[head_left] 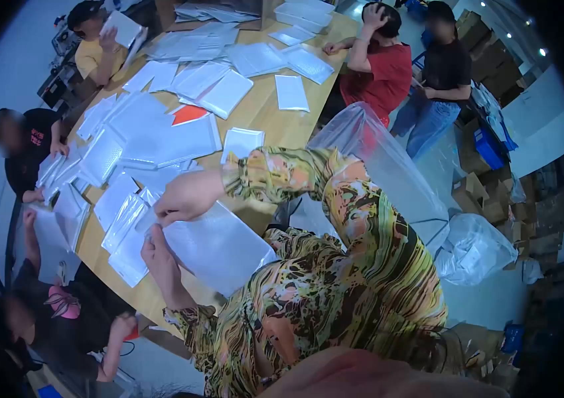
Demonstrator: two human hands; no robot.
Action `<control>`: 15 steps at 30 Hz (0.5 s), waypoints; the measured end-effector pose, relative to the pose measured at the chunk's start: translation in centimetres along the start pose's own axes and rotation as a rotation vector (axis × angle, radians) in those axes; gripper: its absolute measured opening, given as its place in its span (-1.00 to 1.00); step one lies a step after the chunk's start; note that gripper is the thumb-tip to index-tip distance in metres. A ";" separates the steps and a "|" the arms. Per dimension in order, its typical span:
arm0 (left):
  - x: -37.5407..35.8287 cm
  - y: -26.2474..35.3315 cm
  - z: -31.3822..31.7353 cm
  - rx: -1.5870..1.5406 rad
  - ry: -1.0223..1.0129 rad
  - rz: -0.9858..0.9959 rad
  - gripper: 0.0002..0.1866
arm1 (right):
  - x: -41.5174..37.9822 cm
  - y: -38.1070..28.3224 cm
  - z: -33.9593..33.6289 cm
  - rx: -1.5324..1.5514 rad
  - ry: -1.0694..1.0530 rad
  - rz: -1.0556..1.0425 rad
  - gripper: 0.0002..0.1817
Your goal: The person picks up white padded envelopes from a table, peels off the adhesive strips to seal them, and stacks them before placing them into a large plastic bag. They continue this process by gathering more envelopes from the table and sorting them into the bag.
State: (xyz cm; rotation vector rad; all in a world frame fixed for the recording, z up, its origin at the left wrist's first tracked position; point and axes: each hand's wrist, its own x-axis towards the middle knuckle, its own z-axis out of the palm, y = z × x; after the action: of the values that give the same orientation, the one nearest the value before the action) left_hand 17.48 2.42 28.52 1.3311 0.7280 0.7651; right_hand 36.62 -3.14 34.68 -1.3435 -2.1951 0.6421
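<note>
A white padded envelope (219,245) with a bubbly surface is tilted in front of my chest, over the table's near edge. My left hand (162,262) is closed at its left edge, thumb and fingers pinched near the top corner. Just above, my right hand (192,196) is also closed, its fingertips pinching at the same corner. The fingertips of both hands nearly meet there, and the exact spot they grip is partly hidden. Beside my hands lie several more envelopes (126,229), some in shiny clear wrapping.
Piles of white envelopes (156,132) cover much of the wooden table (265,99), with a red piece (189,115) among them. Several people sit or stand around it. Clear plastic sheeting (388,166), a plastic bag (474,245) and cardboard boxes (471,192) are at the right.
</note>
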 end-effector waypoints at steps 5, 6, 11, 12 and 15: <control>0.0 1.2 0.2 0.149 0.050 0.022 -0.73 | 1.4 -3.4 1.0 -0.347 0.408 0.102 -0.51; 0.1 1.4 0.4 0.215 -0.001 0.171 -0.75 | 1.7 -3.7 1.5 -0.382 0.515 0.070 -0.54; -1.0 2.7 1.9 0.354 -0.014 0.235 -0.81 | 3.0 -3.8 1.7 -0.413 0.549 0.028 -0.70; -1.2 3.0 1.9 0.354 -0.013 0.236 -0.81 | 2.7 -3.8 1.6 -0.370 0.493 0.046 -0.73; -1.3 3.2 1.7 0.355 0.007 0.105 -0.78 | 1.9 -2.4 0.6 -0.265 0.549 0.026 -0.79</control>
State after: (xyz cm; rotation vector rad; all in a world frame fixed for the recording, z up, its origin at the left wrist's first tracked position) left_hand 17.95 0.64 31.89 1.6982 0.8314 0.7462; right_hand 33.88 -2.46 35.98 -1.4659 -1.8502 -0.0264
